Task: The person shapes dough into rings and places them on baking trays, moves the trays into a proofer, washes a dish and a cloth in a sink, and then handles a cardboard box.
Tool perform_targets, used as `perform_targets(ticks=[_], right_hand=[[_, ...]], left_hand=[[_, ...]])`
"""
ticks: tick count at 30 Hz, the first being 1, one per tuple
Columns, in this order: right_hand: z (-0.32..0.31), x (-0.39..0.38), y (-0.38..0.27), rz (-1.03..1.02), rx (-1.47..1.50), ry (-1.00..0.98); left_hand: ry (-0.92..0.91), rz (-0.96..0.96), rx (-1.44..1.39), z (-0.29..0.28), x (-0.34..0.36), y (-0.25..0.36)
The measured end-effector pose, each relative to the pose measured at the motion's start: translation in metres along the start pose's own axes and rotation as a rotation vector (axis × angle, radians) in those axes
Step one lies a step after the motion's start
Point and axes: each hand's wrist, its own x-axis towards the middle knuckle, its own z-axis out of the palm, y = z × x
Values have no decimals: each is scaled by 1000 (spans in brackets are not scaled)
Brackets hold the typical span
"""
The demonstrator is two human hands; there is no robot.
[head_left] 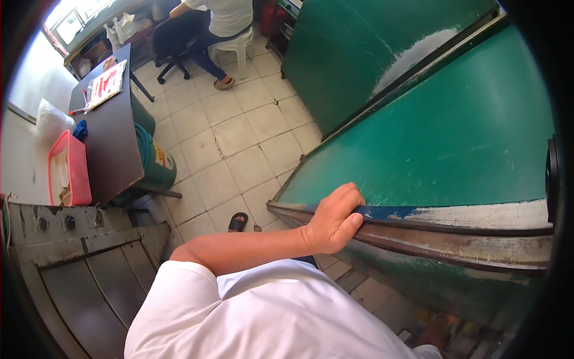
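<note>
Green panel (454, 143) is rt of ctr, big and scuffed, w/ its chipped blue/white edge strip (478, 214) toward the body. L hand (336, 220) is hooked over that edge nr its L end, fingers bent onto the green side, thumb on the near side; reads as a closed grip, tho exact fingertip contact is unclear. R hand (441, 329) is low at rt, dim + blurred below the panel; can't tell if open or closed. Tips for the hold, IMO: get more palm on the edge, thumb off the seam above the brown strip (478, 245) (pinch risk), steady even force; don't slide skin along the flaking paint, could nick. Sandal (238, 222) is on the tile floor (239, 137) nr the panel's L corner; open toes, so I'd want that foot clear of the edge. Labels/writing: none I can make out on the panel. Further L, bucket (162, 175) beside the dark surface (113, 158) has a yellow/white label, print too small to tell. On the surface: white pad (107, 85) w/ bold red print, pink basket (79, 170) w/ no visible tag. Grey metal unit (72, 224) w/ knobs at lower L, no legible marks. Far end: seated person (230, 18) on a white stool (239, 45).
</note>
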Motion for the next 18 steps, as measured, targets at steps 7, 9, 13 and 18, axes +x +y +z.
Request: perform_targets(ticks=[7, 9, 13, 18], right_hand=[[20, 31, 11, -11, -67, 61], [32, 46, 15, -16, -87, 75], [62, 82, 23, -22, -119, 95], [85, 143, 48, -31, -177, 142]], left_hand=[[1, -6, 16, 19, 26, -17], [-3, -20, 22, 31, 34, -24], [8, -41, 32, 57, 50, -43], [-2, -18, 37, 100, 84, -74]])
